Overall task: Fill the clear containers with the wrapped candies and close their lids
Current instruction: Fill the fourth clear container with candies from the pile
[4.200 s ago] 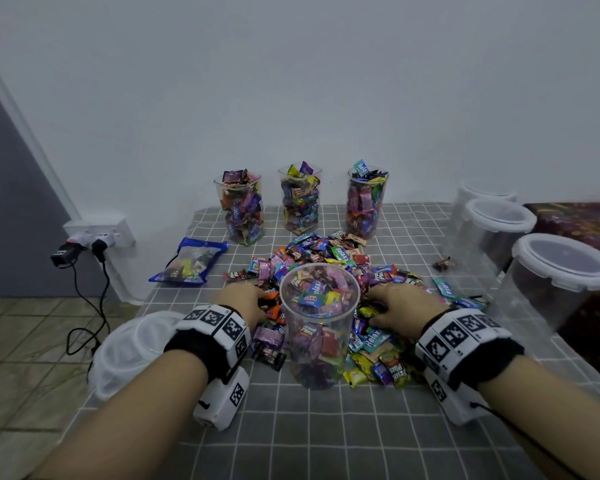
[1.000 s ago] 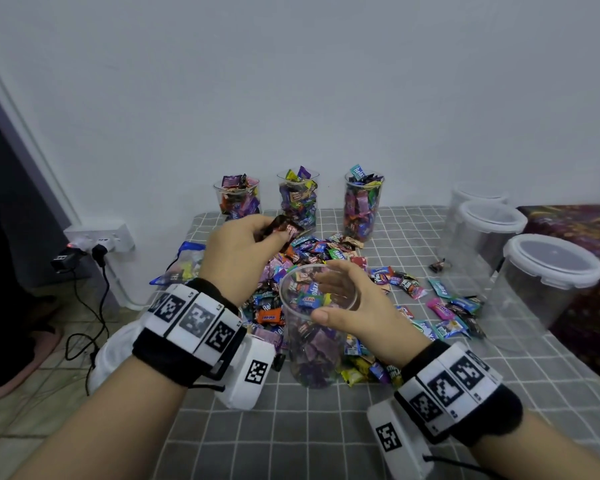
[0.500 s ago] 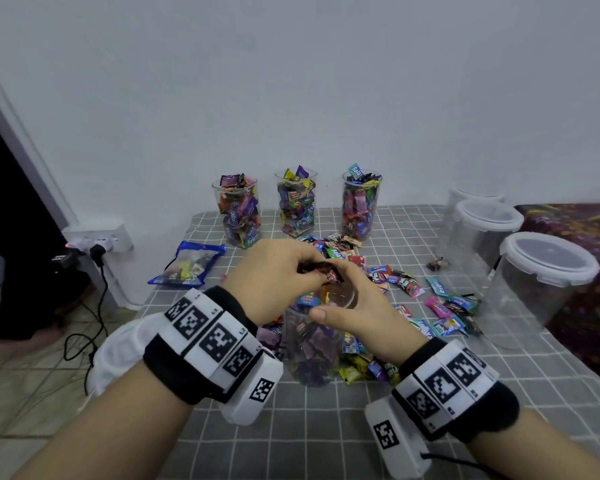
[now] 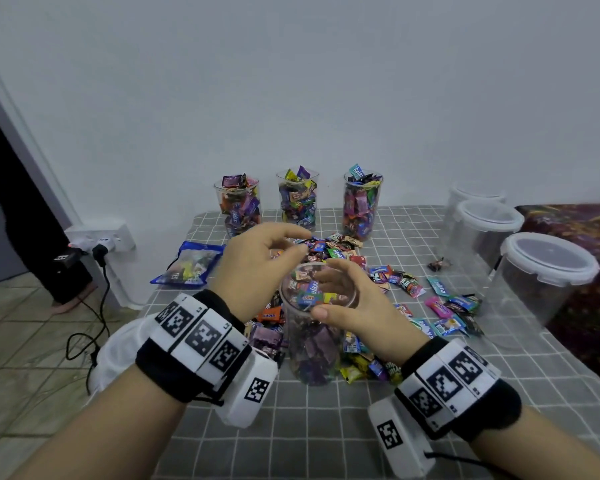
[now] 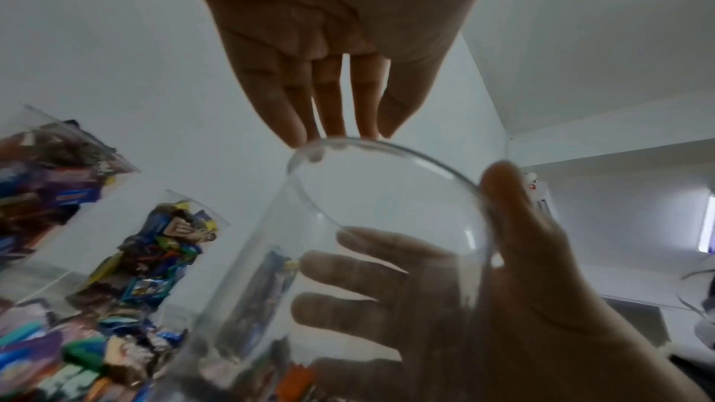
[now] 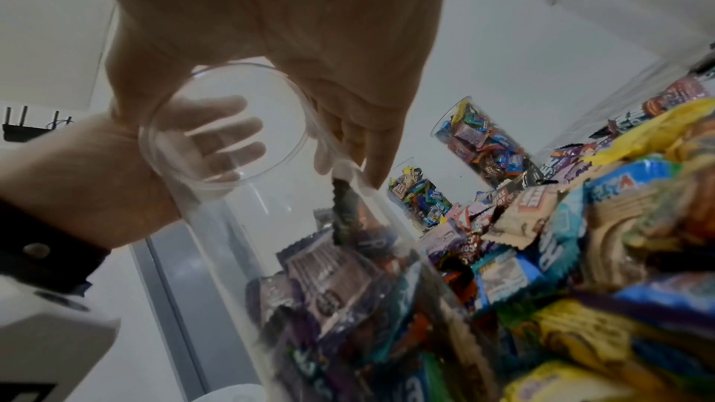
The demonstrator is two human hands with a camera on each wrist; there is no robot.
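A tall clear container (image 4: 314, 341), filled with wrapped candies almost to its rim, stands at the middle of the grey checked table (image 4: 326, 427). My right hand (image 4: 347, 296) grips its upper part, thumb on the near rim and fingers round the far side. My left hand (image 4: 291, 242) hovers just above and left of the open mouth, fingers straight and empty, as the left wrist view confirms (image 5: 336, 87). A loose pile of wrapped candies (image 4: 329, 251) lies around and behind the container. No lid is on it.
Three open candy-filled containers (image 4: 298, 200) stand at the back by the wall. Three larger lidded tubs (image 4: 548, 268) line the right edge. A blue candy bag (image 4: 187, 265) lies at the left, a white object (image 4: 118, 348) at the near-left edge.
My left hand pinched a dark candy over the container's mouth half a second ago; now it holds nothing and its fingers have straightened. The right hand keeps its grip on the container.
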